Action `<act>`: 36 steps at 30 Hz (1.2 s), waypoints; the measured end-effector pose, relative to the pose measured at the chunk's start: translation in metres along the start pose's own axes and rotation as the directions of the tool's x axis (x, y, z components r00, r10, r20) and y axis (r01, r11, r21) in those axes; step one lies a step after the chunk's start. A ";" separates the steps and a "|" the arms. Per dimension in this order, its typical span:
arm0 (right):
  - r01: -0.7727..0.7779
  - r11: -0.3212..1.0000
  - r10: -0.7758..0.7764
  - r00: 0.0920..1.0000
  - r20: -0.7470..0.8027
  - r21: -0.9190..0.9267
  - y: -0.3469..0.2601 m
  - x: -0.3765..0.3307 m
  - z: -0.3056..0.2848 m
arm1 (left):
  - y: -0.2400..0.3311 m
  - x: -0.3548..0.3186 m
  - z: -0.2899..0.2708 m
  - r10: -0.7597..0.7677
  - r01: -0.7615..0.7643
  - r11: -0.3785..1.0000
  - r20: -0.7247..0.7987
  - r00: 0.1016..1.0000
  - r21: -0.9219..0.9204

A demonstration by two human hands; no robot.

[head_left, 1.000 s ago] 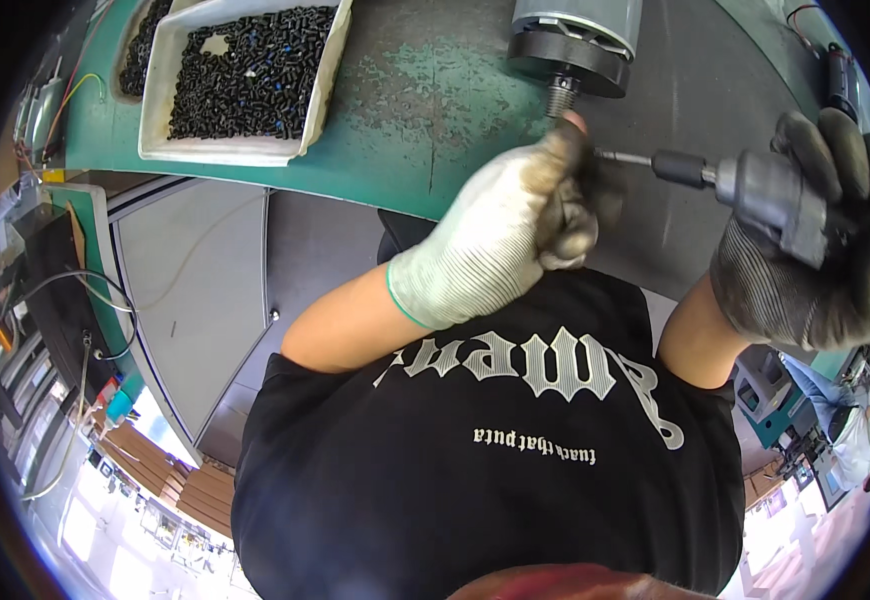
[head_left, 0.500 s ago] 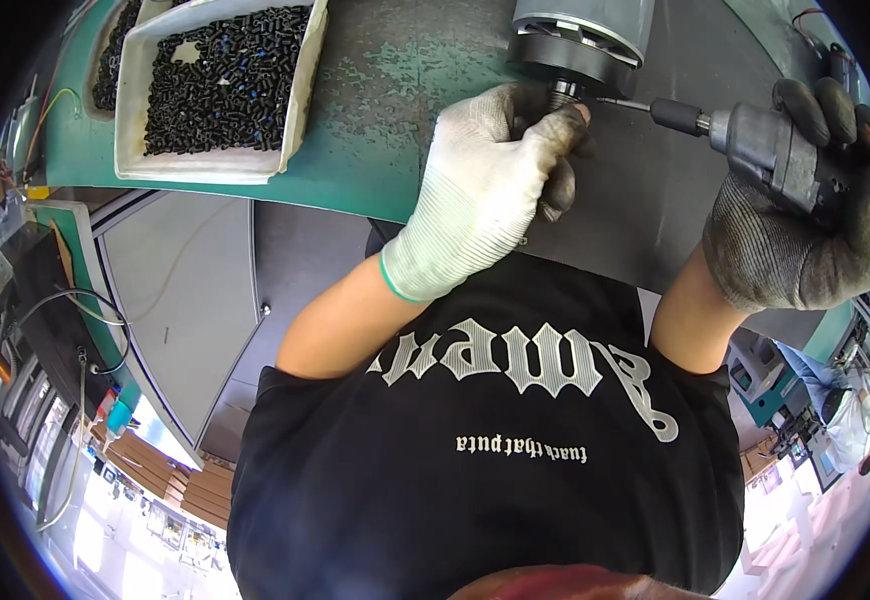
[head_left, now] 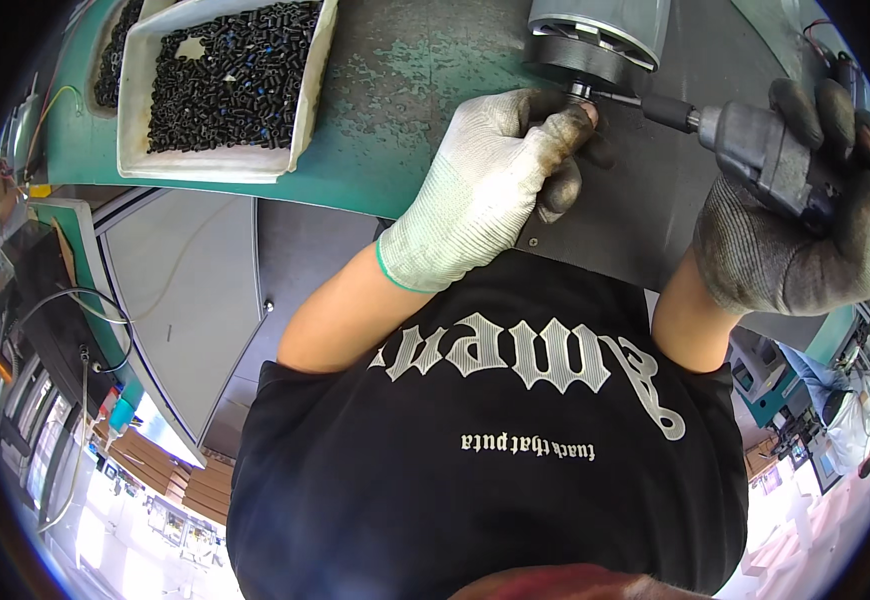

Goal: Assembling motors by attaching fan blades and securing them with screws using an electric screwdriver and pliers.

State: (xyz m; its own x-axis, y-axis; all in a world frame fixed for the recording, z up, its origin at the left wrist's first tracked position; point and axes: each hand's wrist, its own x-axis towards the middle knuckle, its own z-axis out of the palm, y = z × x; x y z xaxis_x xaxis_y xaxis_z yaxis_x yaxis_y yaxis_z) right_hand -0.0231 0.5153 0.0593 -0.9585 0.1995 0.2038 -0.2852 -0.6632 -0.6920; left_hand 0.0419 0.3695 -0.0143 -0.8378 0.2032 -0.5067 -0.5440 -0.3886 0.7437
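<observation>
Green and worn, the tabletop (head_left: 405, 90) is carrying everything I am working on, with the grey motor housing (head_left: 600, 35) standing at its far edge as my landmark. Since a second ago I am bringing my left hand (head_left: 495, 180) up from below the housing until its fingertips are pinched together right at the dark base of the housing, on something too small for me to make out. My right hand (head_left: 795, 210) is clamped around the grey power screwdriver (head_left: 755, 150), to the right of the housing, and its bit (head_left: 620, 97) is now lying almost level and reaching the same spot, where before it was pointing lower. To me that means tool and fastener are lining up for driving. Well to the left of the housing, the white tray of black screws (head_left: 225, 85) is sitting untouched.
</observation>
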 end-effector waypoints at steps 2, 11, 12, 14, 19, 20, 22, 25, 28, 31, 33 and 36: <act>0.041 0.997 -0.043 0.998 -0.037 -0.066 0.000 -0.003 0.009 | -0.002 0.001 -0.001 0.010 -0.010 1.000 0.004 1.000 0.017; 0.169 0.907 -0.253 0.950 -0.181 -0.385 -0.001 -0.004 0.026 | 0.005 -0.003 0.004 0.039 -0.033 0.987 -0.035 0.999 0.159; 0.179 0.891 -0.279 0.941 -0.192 -0.418 -0.002 -0.002 0.026 | 0.006 -0.002 0.006 0.055 -0.047 0.986 -0.042 0.998 0.158; 0.194 0.858 -0.326 0.921 -0.213 -0.475 0.002 -0.004 0.035 | 0.005 -0.001 0.007 0.076 -0.065 0.985 -0.059 0.995 0.162; 0.217 0.806 -0.408 0.877 -0.252 -0.550 -0.006 0.012 0.033 | 0.000 0.002 0.008 0.176 -0.133 0.958 -0.158 0.972 0.254; 0.222 0.807 -0.414 0.873 -0.257 -0.547 -0.004 0.008 0.043 | -0.010 0.008 0.001 0.470 -0.370 0.770 -0.070 0.880 0.520; 0.221 0.809 -0.413 0.874 -0.257 -0.545 -0.022 0.018 0.032 | -0.019 0.007 0.009 0.578 -0.316 0.541 -0.071 0.813 0.779; 0.192 0.808 -0.395 0.878 -0.270 -0.558 -0.019 0.016 0.025 | -0.042 0.008 0.020 0.740 -0.170 -0.152 0.227 0.634 0.974; 0.252 0.746 -0.371 0.926 -0.071 -0.617 -0.020 0.013 -0.028 | -0.041 0.004 0.013 0.828 -0.048 -0.353 0.336 0.449 0.934; 0.010 0.966 0.003 0.999 0.051 -0.258 -0.050 0.045 -0.101 | -0.029 0.000 0.014 0.714 -0.096 -0.417 0.391 0.582 0.904; 0.026 0.958 -0.020 1.000 0.023 -0.284 -0.056 0.053 -0.130 | -0.029 0.007 0.008 0.756 -0.136 -0.408 0.418 0.504 0.903; 0.076 0.933 -0.093 0.995 -0.033 -0.351 -0.054 0.054 -0.135 | -0.019 0.009 0.005 0.678 -0.191 -0.584 0.604 0.418 0.789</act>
State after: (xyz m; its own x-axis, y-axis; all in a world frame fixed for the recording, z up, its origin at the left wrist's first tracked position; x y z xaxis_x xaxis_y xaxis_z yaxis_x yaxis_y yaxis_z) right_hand -0.0589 0.6599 0.0141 -0.9272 0.2841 0.2442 -0.3376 -0.3507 -0.8735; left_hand 0.0446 0.3835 -0.0303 -0.7471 0.3643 0.5560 0.4421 0.8969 0.0064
